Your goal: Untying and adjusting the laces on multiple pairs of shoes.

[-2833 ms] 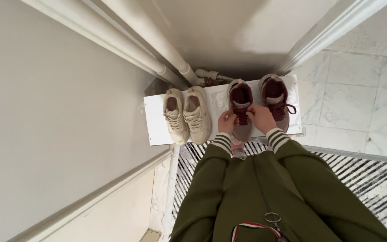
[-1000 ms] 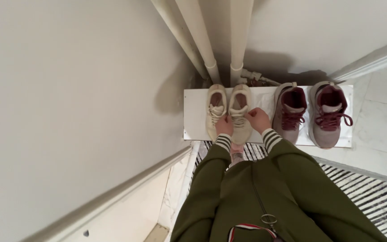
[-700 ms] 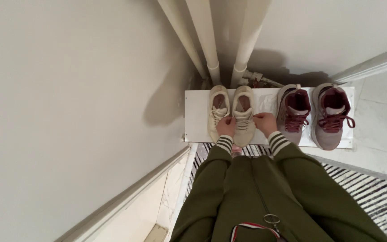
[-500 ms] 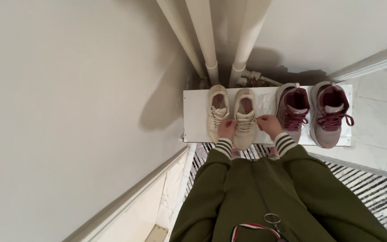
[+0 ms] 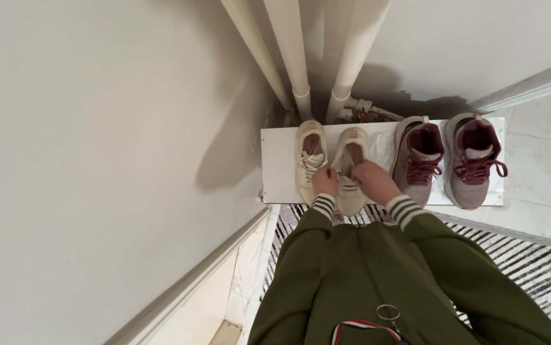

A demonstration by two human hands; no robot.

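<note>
- The left hand (image 5: 325,181) rests on the laces of a cream sneaker (image 5: 351,167), its grip closed on the lacing near the tongue
- The right hand (image 5: 372,179) lies over the same shoe from the other side, fingers curled in a pinching grip on the laces
- That cream sneaker stands on a white shelf board (image 5: 278,163), toe towards the person, just beside its twin, the other cream sneaker (image 5: 309,153), the two touching along their sides
- To the right on the same board stand two grey sneakers with maroon lining and laces: the nearer one (image 5: 419,156) just beside the right hand, the farther one (image 5: 471,160) at the board's end
- White pipes (image 5: 296,61) run down the wall behind the board
- Olive-green sleeves with striped cuffs (image 5: 402,209) cover both wrists
- A black-and-white striped mat (image 5: 518,255) lies on the floor below the board
</note>
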